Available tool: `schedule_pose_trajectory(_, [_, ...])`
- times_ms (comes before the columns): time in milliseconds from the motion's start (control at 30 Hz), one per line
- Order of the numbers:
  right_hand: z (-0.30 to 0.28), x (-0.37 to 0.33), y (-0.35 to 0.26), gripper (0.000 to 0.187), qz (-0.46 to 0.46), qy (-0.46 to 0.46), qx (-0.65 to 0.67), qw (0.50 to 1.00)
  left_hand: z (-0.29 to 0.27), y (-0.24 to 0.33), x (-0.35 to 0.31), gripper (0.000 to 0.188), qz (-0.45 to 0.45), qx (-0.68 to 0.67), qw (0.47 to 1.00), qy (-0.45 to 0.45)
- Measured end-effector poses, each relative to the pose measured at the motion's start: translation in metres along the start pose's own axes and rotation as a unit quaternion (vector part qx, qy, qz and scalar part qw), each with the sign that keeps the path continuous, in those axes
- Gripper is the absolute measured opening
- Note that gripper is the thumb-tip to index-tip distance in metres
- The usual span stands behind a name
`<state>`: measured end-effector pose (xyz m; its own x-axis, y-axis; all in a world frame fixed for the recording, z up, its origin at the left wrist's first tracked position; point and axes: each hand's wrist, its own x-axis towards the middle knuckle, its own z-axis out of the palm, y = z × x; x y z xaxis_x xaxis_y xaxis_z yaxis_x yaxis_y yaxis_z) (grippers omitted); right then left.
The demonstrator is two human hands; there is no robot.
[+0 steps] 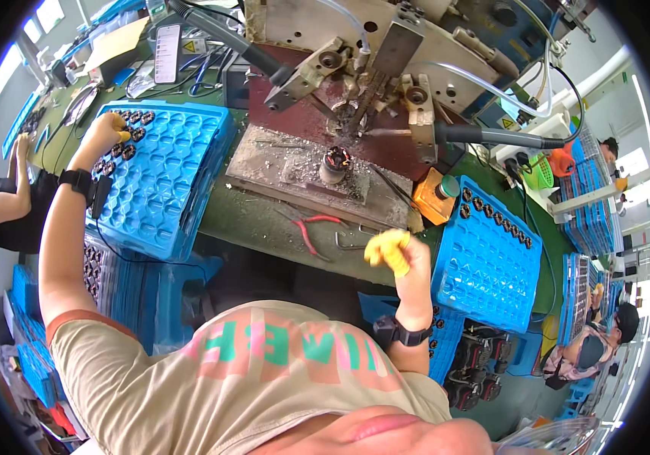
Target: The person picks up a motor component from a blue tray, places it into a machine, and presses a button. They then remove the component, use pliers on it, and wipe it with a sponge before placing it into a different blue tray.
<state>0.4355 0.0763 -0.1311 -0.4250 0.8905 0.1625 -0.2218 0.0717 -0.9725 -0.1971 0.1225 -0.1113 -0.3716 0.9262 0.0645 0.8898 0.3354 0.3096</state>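
My left hand (107, 129), with yellow finger covers, reaches out to the far left corner of a blue moulded tray (173, 182) and rests on the small round dark parts (124, 148) sitting in its pockets. Whether it grips one I cannot tell. My right hand (401, 254), fingertips wrapped in yellow, hovers curled near the bench's front edge, with nothing visible in it. One round wound part (335, 161) stands upright on the grey plate (264, 163) under the machine head (363, 68). Both wrists wear black watches.
A second blue tray (484, 265) with a row of dark parts lies right. Red-handled pliers (311, 231) lie on the green bench. An orange container (435, 199) stands by the plate. Blue tray stacks (590, 220) and other people sit around.
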Motion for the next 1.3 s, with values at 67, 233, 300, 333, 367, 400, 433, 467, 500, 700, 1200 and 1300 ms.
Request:
schedule_pose_trajectory(67, [0.01,0.024,-0.005,0.019,-0.061,0.078,-0.13,0.987,-0.01,0.029,-0.007,0.033,0.018,0.046,0.998,0.03])
schedule_pose_trajectory(233, [0.043,0.078,-0.006,0.051,-0.189,0.148,-0.343,0.908,-0.044,0.076,-0.067,0.037,0.026,-0.146,0.977,0.15])
schedule_pose_trajectory(300, [0.051,0.089,-0.001,0.048,-0.193,0.165,-0.367,0.895,-0.052,0.106,-0.123,0.038,0.067,-0.27,0.951,0.132])
schedule_pose_trajectory(333, [0.051,0.092,-0.004,0.048,-0.191,0.166,-0.367,0.895,-0.047,0.128,-0.15,0.041,0.093,-0.318,0.933,0.141])
schedule_pose_trajectory(367, [0.052,0.093,-0.007,0.045,-0.217,0.174,-0.384,0.88,-0.04,0.151,-0.175,0.044,0.117,-0.365,0.911,0.151])
schedule_pose_trajectory(400, [0.053,0.094,-0.009,0.041,-0.243,0.184,-0.401,0.864,-0.029,0.173,-0.191,0.044,0.143,-0.379,0.901,0.156])
schedule_pose_trajectory(433, [0.052,0.095,-0.007,0.036,-0.246,0.196,-0.356,0.88,-0.017,0.194,-0.203,0.045,0.164,-0.389,0.891,0.165])
schedule_pose_trajectory(467, [0.051,0.093,-0.006,0.036,-0.238,0.199,-0.344,0.886,-0.004,0.21,-0.208,0.044,0.151,-0.422,0.886,0.12])
schedule_pose_trajectory(500, [0.047,0.089,-0.008,0.036,-0.229,0.205,-0.333,0.892,0.009,0.228,-0.209,0.042,0.14,-0.455,0.876,0.072])
schedule_pose_trajectory(700, [0.024,0.044,-0.004,0.037,-0.197,0.233,-0.278,0.911,0.052,0.324,-0.161,0.038,0.299,-0.413,0.857,0.079])
schedule_pose_trajectory(1200, [0.001,0.016,0.015,0.036,-0.152,0.224,-0.243,0.932,0.087,0.346,-0.135,0.039,0.331,-0.371,0.867,0.021])
schedule_pose_trajectory(1300, [0.004,0.017,0.01,0.034,-0.163,0.22,-0.259,0.926,0.094,0.349,-0.135,0.034,0.352,-0.427,0.827,0.097])
